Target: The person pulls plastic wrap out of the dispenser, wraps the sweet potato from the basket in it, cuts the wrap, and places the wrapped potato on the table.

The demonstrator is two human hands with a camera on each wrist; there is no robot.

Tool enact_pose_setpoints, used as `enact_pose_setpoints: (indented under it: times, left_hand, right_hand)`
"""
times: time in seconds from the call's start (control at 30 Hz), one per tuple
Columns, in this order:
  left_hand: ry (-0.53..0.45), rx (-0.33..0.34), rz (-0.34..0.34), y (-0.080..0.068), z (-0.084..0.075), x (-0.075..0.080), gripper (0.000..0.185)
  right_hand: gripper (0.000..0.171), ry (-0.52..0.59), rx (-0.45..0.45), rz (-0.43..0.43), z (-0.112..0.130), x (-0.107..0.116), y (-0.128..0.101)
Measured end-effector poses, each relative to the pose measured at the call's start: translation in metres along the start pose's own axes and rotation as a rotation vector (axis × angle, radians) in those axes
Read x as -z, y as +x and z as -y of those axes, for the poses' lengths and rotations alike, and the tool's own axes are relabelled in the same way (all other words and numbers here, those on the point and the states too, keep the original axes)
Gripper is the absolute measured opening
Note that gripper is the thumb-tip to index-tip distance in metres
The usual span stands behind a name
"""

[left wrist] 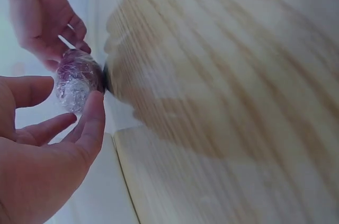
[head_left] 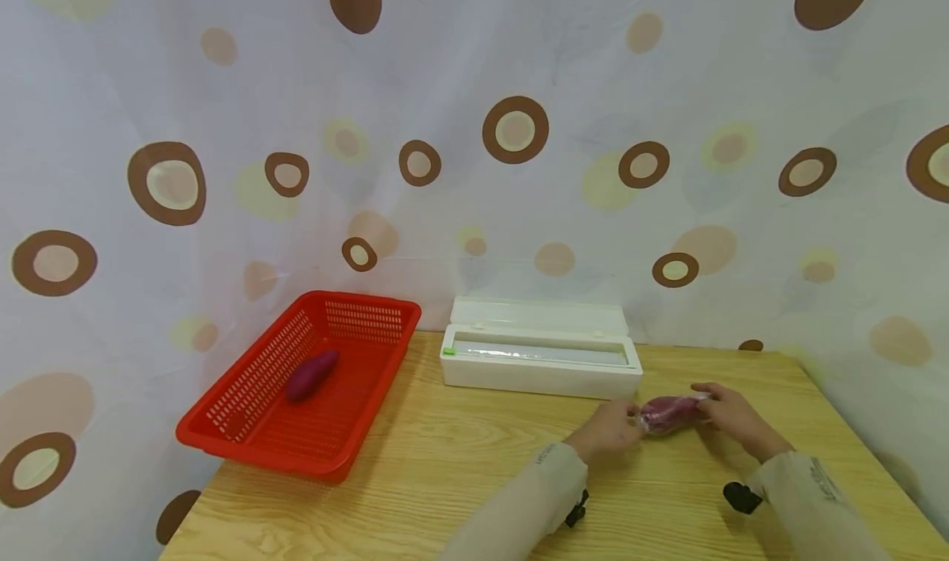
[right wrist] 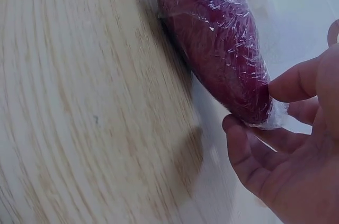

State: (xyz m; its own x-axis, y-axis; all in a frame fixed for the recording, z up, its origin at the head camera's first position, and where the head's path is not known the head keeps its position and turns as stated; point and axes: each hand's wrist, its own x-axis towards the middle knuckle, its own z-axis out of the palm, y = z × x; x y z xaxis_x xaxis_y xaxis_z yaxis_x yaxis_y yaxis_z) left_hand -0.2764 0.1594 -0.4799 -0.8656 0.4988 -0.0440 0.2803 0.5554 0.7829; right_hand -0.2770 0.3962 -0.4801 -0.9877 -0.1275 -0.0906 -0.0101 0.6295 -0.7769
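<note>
A purple sweet potato wrapped in clear film (head_left: pixel 667 413) lies on the wooden table (head_left: pixel 445 479) in front of the white film dispenser box (head_left: pixel 539 355). My left hand (head_left: pixel 621 426) holds its left end, with the thumb (left wrist: pixel 92 123) against the crinkled film of the potato's tip (left wrist: pixel 77 81). At the other end my right hand (head_left: pixel 713 410) pinches the film, its fingertips (right wrist: pixel 296 81) curled round the wrapped sweet potato's (right wrist: pixel 217 38) narrow tip. A second, bare sweet potato (head_left: pixel 312 374) lies in the red basket (head_left: pixel 237 437) at the left.
The dispenser box stands with its lid up against the spotted curtain (head_left: pixel 519 133) behind the table. The red basket overhangs the table's left edge. The table's right edge (head_left: pixel 875 462) is close to my right arm.
</note>
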Motion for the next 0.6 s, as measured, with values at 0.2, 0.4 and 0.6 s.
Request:
enact_pose_setpoints:
  times: [0.2, 0.4, 0.6]
  left_hand:
    - [-0.027, 0.032, 0.049, 0.0019, -0.0018, -0.0063, 0.036]
    - [-0.048, 0.012, 0.08, 0.0024, 0.0002, -0.0061, 0.043]
    - [-0.042, -0.001, 0.117, 0.0025, 0.0049, -0.0043, 0.049]
  right_hand:
    - [0.05, -0.004, -0.019, -0.055, 0.0012, 0.0023, -0.002]
    - [0.057, -0.044, -0.015, -0.101, -0.0014, 0.0009, -0.0018]
    - [0.055, -0.086, -0.026, -0.101, -0.0021, 0.0006, -0.0023]
